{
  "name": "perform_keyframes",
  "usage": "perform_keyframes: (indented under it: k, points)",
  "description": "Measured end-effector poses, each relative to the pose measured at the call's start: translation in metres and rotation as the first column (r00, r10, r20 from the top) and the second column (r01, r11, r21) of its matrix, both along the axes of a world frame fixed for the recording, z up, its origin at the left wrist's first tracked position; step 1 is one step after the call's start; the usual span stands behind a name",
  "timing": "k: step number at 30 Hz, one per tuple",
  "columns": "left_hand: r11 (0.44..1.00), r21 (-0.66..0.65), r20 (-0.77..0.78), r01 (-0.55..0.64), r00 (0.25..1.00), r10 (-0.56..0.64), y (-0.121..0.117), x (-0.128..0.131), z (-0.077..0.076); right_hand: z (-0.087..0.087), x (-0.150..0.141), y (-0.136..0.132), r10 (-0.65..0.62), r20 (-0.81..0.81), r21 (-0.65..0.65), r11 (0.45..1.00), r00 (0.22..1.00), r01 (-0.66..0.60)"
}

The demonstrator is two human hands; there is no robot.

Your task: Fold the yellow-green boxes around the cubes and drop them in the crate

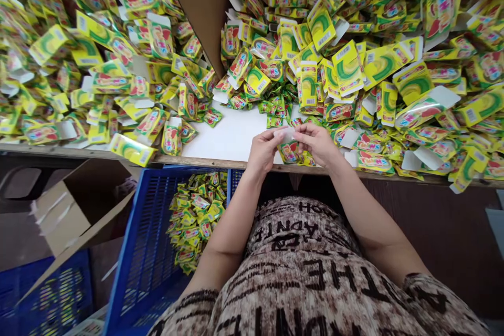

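Both my hands meet at the table's front edge around one small yellow and green printed box [290, 151], whose white end flap points away from me. My left hand [264, 149] pinches the flap's left side between thumb and fingers. On the right side, my right hand [316, 143] pinches the same flap with thumb and forefinger. Just beyond my fingers lie small green sachets [275, 106] in a loose heap. One more sachet [212, 117] rests on the white tabletop [224, 136] to the left.
Piles of printed boxes [346, 68] cover the table's right, and more boxes [114, 81] its left. A brown cardboard divider [200, 5] stands between them. Below the edge, a blue crate [136, 241] holds many filled packets [197, 215]. An open carton [74, 215] sits left of it.
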State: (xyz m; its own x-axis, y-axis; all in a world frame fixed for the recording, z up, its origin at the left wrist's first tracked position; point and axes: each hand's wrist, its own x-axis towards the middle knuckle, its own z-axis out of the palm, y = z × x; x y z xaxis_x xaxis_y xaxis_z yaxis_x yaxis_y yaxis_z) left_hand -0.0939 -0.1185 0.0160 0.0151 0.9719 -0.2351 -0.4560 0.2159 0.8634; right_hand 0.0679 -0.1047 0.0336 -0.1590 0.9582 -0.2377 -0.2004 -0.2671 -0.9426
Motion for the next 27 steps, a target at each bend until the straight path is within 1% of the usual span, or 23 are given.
perform_keyframes:
  k: [2,3,5,7,9,11,13,16,18,21,23,27]
  points:
    - [0.999,0.045,-0.037,0.005,0.999,-0.003,0.002,0.007,-0.001,-0.002,0.002,-0.003,0.052,-0.039,-0.039,0.998,0.998,-0.053]
    - [0.997,0.070,-0.058,0.016,0.998,-0.012,0.002,0.010,-0.001,-0.003,0.002,-0.004,0.052,-0.040,-0.039,0.998,0.998,-0.053]
    - [0.996,0.088,-0.058,0.021,0.998,-0.016,0.001,0.014,-0.001,-0.003,0.002,-0.007,0.009,0.013,0.009,1.000,1.000,-0.010]
    - [0.997,0.076,-0.023,-0.022,0.999,0.024,-0.001,0.017,-0.002,-0.002,0.001,-0.007,-0.009,0.078,0.078,0.997,0.997,0.003]
    - [0.993,0.074,-0.030,-0.087,0.996,0.089,-0.003,0.018,-0.005,-0.002,0.000,-0.004,-0.010,0.108,0.100,0.995,0.994,-0.001]
    - [0.986,0.109,-0.091,-0.126,0.987,0.136,-0.004,0.017,-0.007,0.000,-0.001,-0.001,-0.030,0.109,0.073,0.997,0.994,0.022]
    - [0.978,0.161,-0.173,-0.136,0.971,0.163,-0.004,0.017,-0.008,0.002,0.000,0.001,-0.048,0.109,0.042,0.998,0.993,0.044]
    - [0.969,0.208,-0.245,-0.136,0.952,0.186,-0.004,0.015,-0.008,0.006,0.003,0.002,-0.001,0.127,0.035,0.999,0.992,-0.003]
    - [0.973,0.195,-0.227,-0.122,0.960,0.166,-0.003,0.014,-0.008,0.007,0.005,0.002,0.006,0.160,0.059,0.998,0.987,-0.016]
    - [0.981,0.176,-0.197,-0.084,0.973,0.119,-0.001,0.009,-0.007,0.003,0.006,0.000,-0.025,0.215,0.111,0.994,0.976,0.001]
    - [0.979,0.199,-0.220,-0.048,0.971,0.093,0.000,0.005,-0.007,-0.002,0.007,-0.001,-0.038,0.249,0.166,0.986,0.968,-0.004]
    - [0.959,0.281,-0.264,0.028,0.963,0.050,0.001,0.000,-0.007,-0.011,0.009,-0.005,-0.032,0.301,0.286,0.956,0.953,-0.058]
